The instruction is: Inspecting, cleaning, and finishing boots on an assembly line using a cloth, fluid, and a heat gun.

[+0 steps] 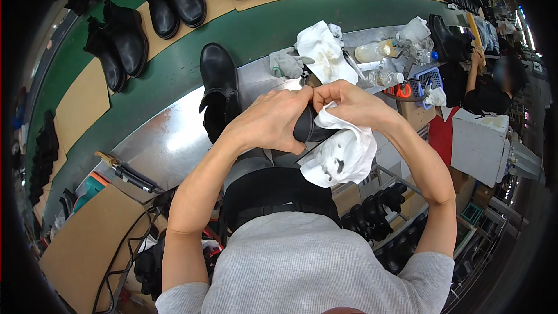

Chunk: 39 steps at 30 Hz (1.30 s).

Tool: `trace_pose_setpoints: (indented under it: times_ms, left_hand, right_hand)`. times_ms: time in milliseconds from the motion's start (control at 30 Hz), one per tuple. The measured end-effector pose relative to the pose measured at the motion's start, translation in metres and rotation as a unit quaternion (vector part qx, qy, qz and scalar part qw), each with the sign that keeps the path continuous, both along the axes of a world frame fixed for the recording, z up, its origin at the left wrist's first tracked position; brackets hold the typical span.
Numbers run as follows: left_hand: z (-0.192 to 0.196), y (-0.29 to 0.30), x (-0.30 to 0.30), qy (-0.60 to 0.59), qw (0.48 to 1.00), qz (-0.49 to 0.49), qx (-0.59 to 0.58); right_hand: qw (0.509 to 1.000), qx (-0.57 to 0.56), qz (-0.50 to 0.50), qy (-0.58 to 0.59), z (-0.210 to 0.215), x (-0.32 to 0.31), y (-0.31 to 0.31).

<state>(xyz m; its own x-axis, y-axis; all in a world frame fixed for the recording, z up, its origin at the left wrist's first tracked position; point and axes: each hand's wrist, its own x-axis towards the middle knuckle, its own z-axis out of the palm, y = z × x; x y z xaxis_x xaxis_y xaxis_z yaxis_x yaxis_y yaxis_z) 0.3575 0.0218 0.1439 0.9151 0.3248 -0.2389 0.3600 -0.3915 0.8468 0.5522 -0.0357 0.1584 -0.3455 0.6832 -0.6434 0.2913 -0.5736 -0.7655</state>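
A black ankle boot (306, 125) is in front of me, mostly hidden behind my hands. My left hand (278, 117) is closed around it from the left, the thumb pointing down along its side. Across from it, my right hand (347, 102) pinches a white cloth (347, 154) against the boot; the cloth hangs down and has dark smudges. The fingertips of both hands come close together at the top. On the metal bench to the left lies another black ankle boot (218, 75), toe pointing away from me.
Pairs of black boots (174, 1) line a green conveyor (256, 23) on tan cardboard. At the back right are a stained white cloth (327, 52), a grey glove (288, 64), plastic bottles (383, 77) and a purple basket (429, 84). A person (494, 87) works farther right.
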Motion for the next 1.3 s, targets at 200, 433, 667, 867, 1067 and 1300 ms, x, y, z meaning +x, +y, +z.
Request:
trace_pose_setpoints:
  times_ms: [200, 433, 667, 867, 1067, 1300]
  left_hand:
    - [-0.003, -0.002, 0.001, -0.021, 0.999, 0.014, 0.023]
    - [-0.003, -0.003, 0.001, -0.024, 0.999, 0.010, 0.027]
    - [-0.001, -0.003, 0.001, -0.014, 1.000, 0.004, 0.023]
    - [-0.005, -0.005, 0.001, -0.031, 0.999, 0.013, 0.031]
    - [-0.007, -0.008, 0.001, -0.039, 0.998, 0.019, 0.041]
    - [-0.005, -0.008, -0.001, -0.020, 0.999, 0.019, 0.031]
  right_hand:
    - [0.998, -0.050, -0.035, 0.013, 0.006, -0.001, 0.002]
    - [0.999, 0.004, 0.033, -0.003, -0.001, 0.005, 0.001]
    - [1.000, -0.022, -0.020, 0.000, 0.002, 0.001, -0.002]
    - [1.000, 0.002, 0.026, -0.002, 0.001, 0.003, -0.003]
    - [0.994, -0.085, -0.066, 0.030, -0.001, 0.001, -0.002]
    - [0.999, -0.031, -0.006, 0.016, -0.001, 0.004, -0.003]
